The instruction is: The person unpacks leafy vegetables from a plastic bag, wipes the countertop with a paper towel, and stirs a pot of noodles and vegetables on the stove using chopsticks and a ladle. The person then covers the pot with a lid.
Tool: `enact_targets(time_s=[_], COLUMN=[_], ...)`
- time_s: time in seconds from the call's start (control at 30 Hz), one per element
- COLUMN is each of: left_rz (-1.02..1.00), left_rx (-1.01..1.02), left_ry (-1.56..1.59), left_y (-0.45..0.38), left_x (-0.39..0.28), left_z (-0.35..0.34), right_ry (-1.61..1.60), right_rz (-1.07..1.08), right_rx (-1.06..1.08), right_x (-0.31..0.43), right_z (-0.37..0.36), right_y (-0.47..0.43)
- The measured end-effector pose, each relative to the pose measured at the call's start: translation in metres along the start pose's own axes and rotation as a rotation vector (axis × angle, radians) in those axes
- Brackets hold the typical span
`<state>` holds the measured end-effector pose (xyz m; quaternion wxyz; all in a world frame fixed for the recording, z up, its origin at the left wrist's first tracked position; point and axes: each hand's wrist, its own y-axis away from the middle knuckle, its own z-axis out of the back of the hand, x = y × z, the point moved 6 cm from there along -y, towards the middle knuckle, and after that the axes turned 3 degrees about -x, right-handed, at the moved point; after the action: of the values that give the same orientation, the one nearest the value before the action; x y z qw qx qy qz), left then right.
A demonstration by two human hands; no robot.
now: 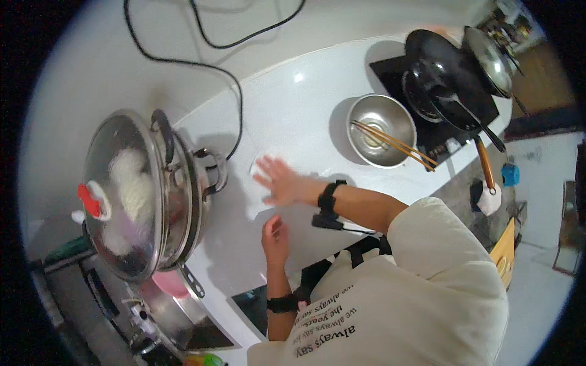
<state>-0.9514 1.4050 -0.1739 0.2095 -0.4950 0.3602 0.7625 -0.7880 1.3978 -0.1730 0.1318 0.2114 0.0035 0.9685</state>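
My right hand (pixel 281 180) is blurred, fingers spread and holding nothing, above the white countertop (pixel 293 114). Below it in the picture, near the counter's front edge, my left hand (pixel 275 238) is bare with its fingers curled; whether they are closed is unclear. Dark straps circle both wrists. A large metal steamer pot (pixel 183 219) stands to the left under a fogged glass lid (pixel 123 183) with a red and white knob; pale, rounded shapes show through. On the right, a steel bowl (pixel 382 119) holds a pair of wooden chopsticks (pixel 396 144) and a little liquid.
A black wok (pixel 435 68) with a ladle rests on a black cooktop (pixel 389 68) at the upper right, beside a lidded pan (pixel 490 61). A black cable (pixel 238 91) runs along the wall to the pot. A sink (pixel 183 320) with a pink basin (pixel 171 281) lies lower left.
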Motion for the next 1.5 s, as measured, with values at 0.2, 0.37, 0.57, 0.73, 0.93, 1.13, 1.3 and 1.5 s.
enact_targets(time_s=[0.2,0.37,0.57,0.73,0.93,1.13,1.3,1.5], left_rz=[-0.202,-0.21,-0.217,-0.222,-0.232,-0.304,-0.653,-0.771], left_rx=[0.063,0.068,0.198,0.389,0.495,0.515,0.473,0.346], left_ry=[0.015,-0.045,0.07,0.01,-0.003,-0.122,-0.397,-0.882], left_y=[-0.003,0.009,0.027,0.033,0.058,0.081,0.094,0.074], left_x=[-0.007,-0.009,-0.013,-0.019,-0.037,-0.036,-0.054,-0.044], left_z=[0.009,0.022,0.011,-0.035,-0.09,-0.152,-0.226,-0.308], right_ry=[0.035,0.007,-0.045,0.064,0.157,0.022,-0.132,-0.384], right_rz=[-0.331,-0.296,-0.012,-0.359,-0.725,-0.627,-0.49,-0.848], right_rx=[-0.141,-0.155,-0.073,-0.275,-0.42,-0.422,-0.429,-0.166], right_x=[-0.038,-0.008,0.068,0.016,-0.069,-0.071,-0.061,-0.115], right_z=[0.01,-0.001,-0.027,-0.008,0.016,0.038,0.055,0.027], right_y=[0.048,0.056,0.158,0.241,0.292,0.306,0.391,0.549])
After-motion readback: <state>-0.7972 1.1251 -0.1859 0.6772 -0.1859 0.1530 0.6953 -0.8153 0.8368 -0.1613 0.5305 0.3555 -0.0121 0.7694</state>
